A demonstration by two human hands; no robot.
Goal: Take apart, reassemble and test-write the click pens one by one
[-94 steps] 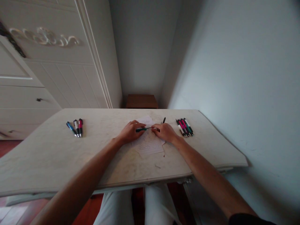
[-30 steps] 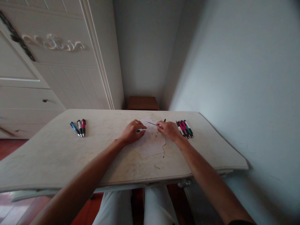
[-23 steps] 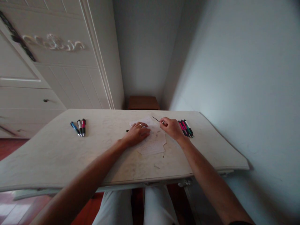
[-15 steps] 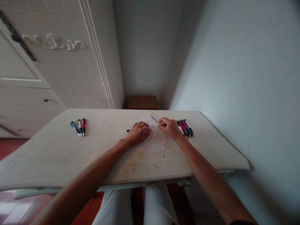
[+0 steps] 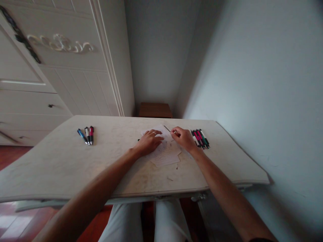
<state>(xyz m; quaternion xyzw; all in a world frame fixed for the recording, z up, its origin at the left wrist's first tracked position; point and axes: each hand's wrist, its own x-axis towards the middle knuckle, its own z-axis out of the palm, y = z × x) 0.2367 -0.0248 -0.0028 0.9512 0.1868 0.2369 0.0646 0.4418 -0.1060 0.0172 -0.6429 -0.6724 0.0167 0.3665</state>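
While R hand (image 5: 182, 137) pinches thin pen refill (image 5: 167, 128) (prob.), frame ctr., L hand (image 5: 148, 142) lies on handwritten sheets (image 5: 166, 158), hold unclear. Status, est.: refill out of barrel; 3 pens (image 5: 87, 133) ctr. left, pen row (image 5: 199, 136) ctr. right, whole. Surface: scuffed white desk (image 5: 111, 134). Room: white cabinet (image 5: 75, 89) upper left, grey wall (image 5: 252, 84) right.

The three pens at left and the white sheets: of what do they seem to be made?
The three pens: probably smooth plastic, judging by even colours; their shiny silvery tips could be metal. The white sheets: apparently thin matte paper, with faint written marks.
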